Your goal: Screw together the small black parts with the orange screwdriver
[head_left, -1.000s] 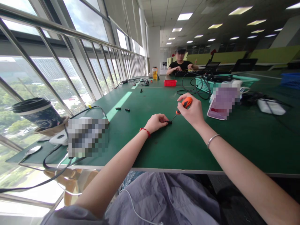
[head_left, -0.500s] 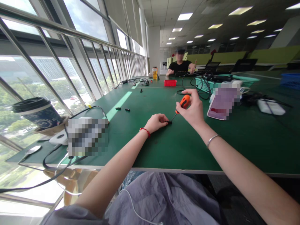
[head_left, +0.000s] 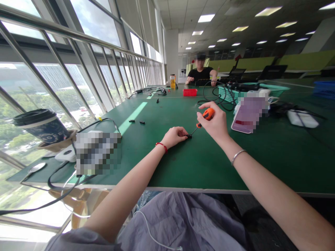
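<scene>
My left hand [head_left: 176, 136] rests on the green table [head_left: 209, 167], its fingers pinching a small black part [head_left: 188, 136] against the surface. What kind of part it is, I cannot make out. Above and to the right, my right hand [head_left: 216, 118] grips a screwdriver [head_left: 208, 113] with an orange and black handle. The screwdriver slants down to the left, and its thin shaft meets the black part beside my left fingertips. Two similar black pieces [head_left: 131, 121] lie on the table to the left, with another small black piece [head_left: 157, 100] farther back.
A pale phone [head_left: 242, 122] leans near a teal basket [head_left: 277, 89] with black cables at right. A red tray [head_left: 190, 92] and a jar [head_left: 172, 81] stand farther back. At left are a lidded cup [head_left: 39, 127] and cables. A person [head_left: 201, 74] sits across the table.
My right hand's fingers have shifted around the screwdriver handle, with the index finger moving left. My left hand and the black part stay put. The person opposite has lowered a hand.
</scene>
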`<state>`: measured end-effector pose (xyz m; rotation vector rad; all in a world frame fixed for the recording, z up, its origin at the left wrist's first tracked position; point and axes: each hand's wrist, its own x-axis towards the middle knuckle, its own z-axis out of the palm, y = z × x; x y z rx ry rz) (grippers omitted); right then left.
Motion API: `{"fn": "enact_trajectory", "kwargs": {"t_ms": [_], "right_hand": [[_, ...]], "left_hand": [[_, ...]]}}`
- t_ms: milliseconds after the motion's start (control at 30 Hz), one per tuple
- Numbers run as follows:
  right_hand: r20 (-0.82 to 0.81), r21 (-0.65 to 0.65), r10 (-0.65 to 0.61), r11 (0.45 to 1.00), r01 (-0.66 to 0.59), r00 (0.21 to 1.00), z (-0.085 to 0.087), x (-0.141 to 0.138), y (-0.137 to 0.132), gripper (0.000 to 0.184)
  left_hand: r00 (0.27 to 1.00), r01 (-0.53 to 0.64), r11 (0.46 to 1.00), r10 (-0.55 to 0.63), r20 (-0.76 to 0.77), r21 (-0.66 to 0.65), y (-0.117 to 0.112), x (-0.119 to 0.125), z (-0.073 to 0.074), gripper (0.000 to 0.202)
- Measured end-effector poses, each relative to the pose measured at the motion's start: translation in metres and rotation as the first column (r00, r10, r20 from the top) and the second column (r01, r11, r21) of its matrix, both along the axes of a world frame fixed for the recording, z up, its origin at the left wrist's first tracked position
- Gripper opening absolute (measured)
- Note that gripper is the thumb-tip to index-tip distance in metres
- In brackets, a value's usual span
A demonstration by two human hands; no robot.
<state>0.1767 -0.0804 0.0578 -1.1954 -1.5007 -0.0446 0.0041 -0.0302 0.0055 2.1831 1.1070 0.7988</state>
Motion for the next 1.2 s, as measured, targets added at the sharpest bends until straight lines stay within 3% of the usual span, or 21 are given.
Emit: {"fn": "enact_trajectory", "kwargs": {"t_ms": [167,233,400,567,733,800,933,1200], "right_hand": [[-0.019,0.047,0.116,0.992,-0.115,0.993,-0.0039,0.0045,0.0055,0.044],[-0.031,0.047,0.093,0.995,-0.092,0.995,-0.0035,0.0048,0.0059,0.046],[0.019,-0.009,0.001,1.000,0.000,1.000,0.0001,0.0012,-0.0002,0.026],[0.002,-0.002,0.020,1.000,-0.020,1.000,-0.0013,0.0018,0.0006,0.016],[-0.031,0.029,0.130,0.991,-0.129,0.991,-0.0055,0.0054,0.0080,0.039],[-0.026,0.015,0.106,0.994,-0.106,0.994,-0.0051,0.0047,0.0079,0.043],[0.030,-0.030,0.020,0.999,-0.019,0.999,-0.0027,0.0015,0.0044,0.027],[0.020,-0.011,0.071,0.997,-0.071,0.997,-0.0042,0.0034,0.0064,0.014]], "left_hand": [[1.000,0.008,1.000,-0.008,0.004,-0.005,0.0014,-0.0003,-0.0022,0.013],[1.000,0.007,1.000,-0.007,0.005,0.001,0.0021,-0.0004,-0.0031,0.014],[1.000,0.009,1.000,-0.009,0.002,0.011,0.0025,-0.0004,-0.0027,0.013],[1.000,0.005,1.000,-0.005,-0.002,-0.004,0.0012,0.0000,-0.0014,0.013],[1.000,-0.001,1.000,0.001,0.002,-0.016,0.0010,0.0001,-0.0016,0.013],[1.000,0.004,1.000,-0.004,0.003,-0.012,0.0015,-0.0001,-0.0019,0.013],[1.000,0.010,1.000,-0.010,0.003,0.000,0.0020,-0.0004,-0.0021,0.012],[1.000,0.007,1.000,-0.007,-0.006,0.003,0.0006,0.0000,-0.0008,0.011]]}}
